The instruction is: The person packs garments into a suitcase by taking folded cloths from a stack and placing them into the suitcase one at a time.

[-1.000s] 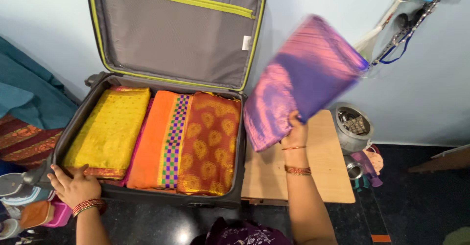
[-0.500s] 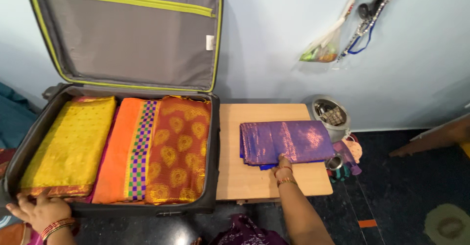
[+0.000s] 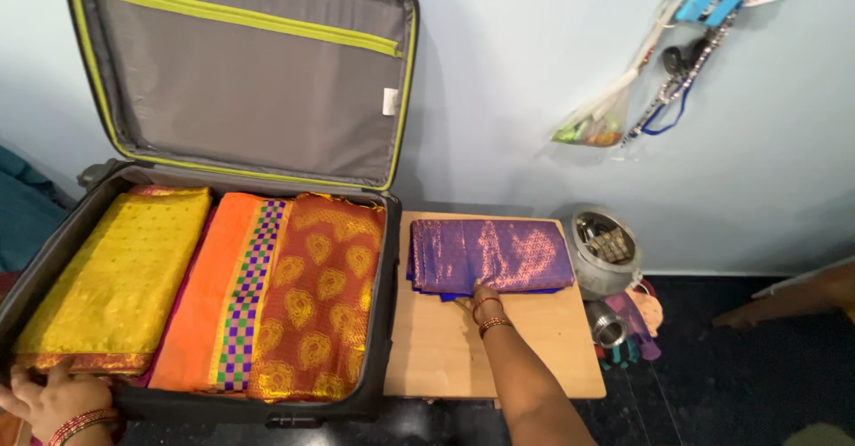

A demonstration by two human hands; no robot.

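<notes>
A folded purple cloth with gold pattern (image 3: 490, 254) lies flat on a low wooden table (image 3: 525, 357). My right hand (image 3: 481, 293) reaches under its near edge, fingers mostly hidden beneath the fabric. An open dark suitcase (image 3: 389, 321) stands to the left, its grey lid (image 3: 249, 81) leaning on the wall. Inside lie a yellow cloth (image 3: 116, 268), an orange cloth with a checked border (image 3: 227, 294) and a rust cloth with gold motifs (image 3: 321, 294). My left hand (image 3: 49, 401) rests on the suitcase's near left corner.
A steel pot (image 3: 606, 250) with small items stands right of the table, with a smaller steel cup (image 3: 607, 323) and bags beside it. A plastic bag (image 3: 592, 123) and cords hang on the pale wall. Dark floor lies to the right.
The purple cloth came down from the air onto the table, then slid left and back toward the suitcase. My right hand stayed at its near edge. My left hand kept to the suitcase corner.
</notes>
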